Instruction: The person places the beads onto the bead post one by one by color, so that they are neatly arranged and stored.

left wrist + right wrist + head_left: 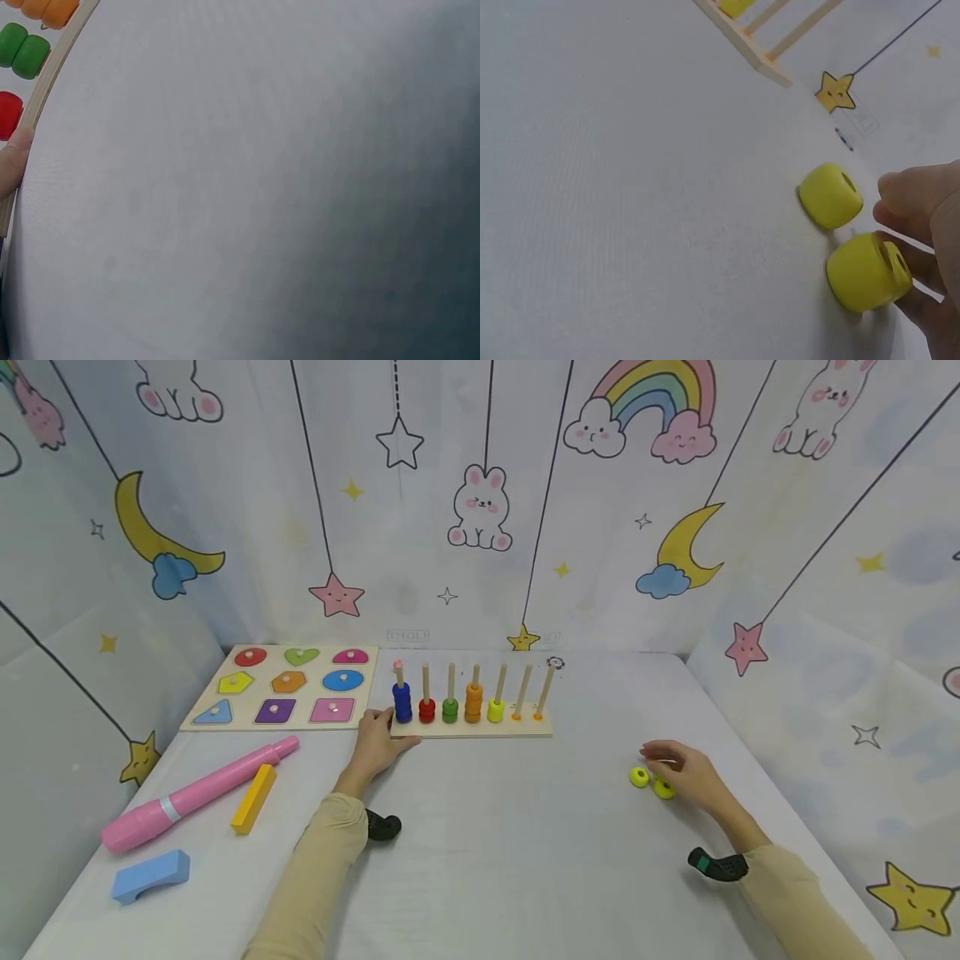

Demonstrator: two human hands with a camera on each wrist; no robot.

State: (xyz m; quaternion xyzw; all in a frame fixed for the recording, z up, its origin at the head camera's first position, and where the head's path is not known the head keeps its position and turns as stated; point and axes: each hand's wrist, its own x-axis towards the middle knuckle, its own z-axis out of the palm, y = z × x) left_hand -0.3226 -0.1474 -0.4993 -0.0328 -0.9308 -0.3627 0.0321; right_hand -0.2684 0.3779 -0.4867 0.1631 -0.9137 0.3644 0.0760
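A wooden peg board stands at the back middle with blue, red, green, orange and yellow beads on its pegs; the two rightmost pegs are bare. My left hand holds the board's left end, thumb along the front edge; the left wrist view shows that thumb below the red bead. To the right, loose yellow beads lie on the table: a nearer-left one and more yellow beside my right hand. In the right wrist view its loosely bent fingers hover around the yellow bead, thumb apart from it.
A shape puzzle board lies left of the peg board. Farther forward on the left are a pink tube-like stick, a yellow block and a blue arched block. Patterned cloth walls enclose the table's back and sides.
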